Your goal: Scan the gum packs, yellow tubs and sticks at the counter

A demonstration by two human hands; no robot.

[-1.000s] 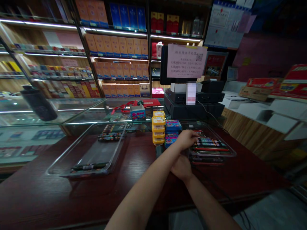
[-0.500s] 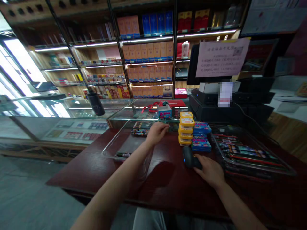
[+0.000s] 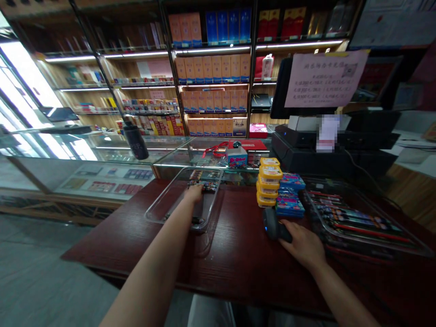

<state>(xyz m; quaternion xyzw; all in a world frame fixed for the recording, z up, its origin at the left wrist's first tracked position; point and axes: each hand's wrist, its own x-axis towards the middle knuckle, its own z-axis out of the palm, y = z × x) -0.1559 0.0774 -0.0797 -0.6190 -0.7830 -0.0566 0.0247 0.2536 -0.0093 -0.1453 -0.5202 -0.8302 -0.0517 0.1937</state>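
My left hand [image 3: 193,194] reaches into a clear plastic tray [image 3: 208,221] on the left of the desk. Its fingertips are at a group of slim dark patterned items [image 3: 209,186]; blur and the small size hide whether the fingers close on one. Another slim dark item [image 3: 197,220] lies at the tray's near end. My right hand [image 3: 304,243] is wrapped round the handle of a black barcode scanner [image 3: 271,225], low over the desk, its head toward the yellow stack. That stack of yellow-lidded tubs [image 3: 268,186] stands just beyond the scanner, beside stacked blue packs [image 3: 290,200].
Another clear tray [image 3: 366,238] at the right holds long slim items. A printed pink sheet hangs on the monitor [image 3: 281,88] above black till equipment [image 3: 299,154]. An opened blue box [image 3: 237,158] sits on the glass counter [image 3: 170,159]. Boxed goods fill the back shelves.
My left hand has moved left, from beyond the tray's right edge to the slim items inside it. My right hand keeps its hold on the scanner. The view has shifted slightly.
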